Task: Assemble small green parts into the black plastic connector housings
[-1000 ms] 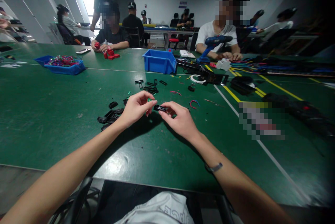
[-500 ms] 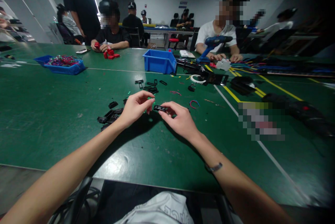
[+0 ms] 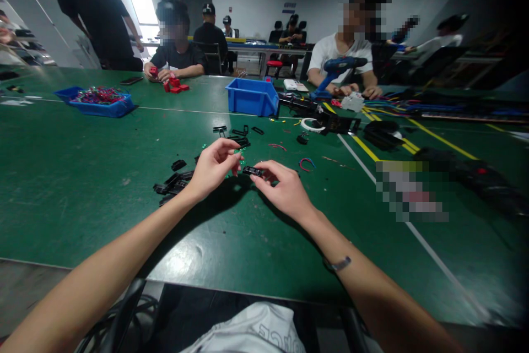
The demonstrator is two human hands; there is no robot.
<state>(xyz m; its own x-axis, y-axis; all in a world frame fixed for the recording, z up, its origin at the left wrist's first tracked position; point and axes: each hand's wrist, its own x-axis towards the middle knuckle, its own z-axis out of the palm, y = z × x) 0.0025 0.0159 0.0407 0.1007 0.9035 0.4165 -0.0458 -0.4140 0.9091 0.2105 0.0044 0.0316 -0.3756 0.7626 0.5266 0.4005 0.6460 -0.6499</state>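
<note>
Fitting a tiny part to a small black clip (image 3: 252,170) near the table's (image 3: 61,177) middle.
Right hand (image 3: 285,188) pinches the clip; left hand (image 3: 212,168), fingertips pinched, must align and press.

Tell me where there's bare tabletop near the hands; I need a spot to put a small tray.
Bare green table lies left of the black parts pile, reaching the blue tray of wires. Another bare patch sits in front of the wrists, toward the near edge. Crowded: beyond the left hand and right hand, which holds a black part, and the cluttered right side.
</note>
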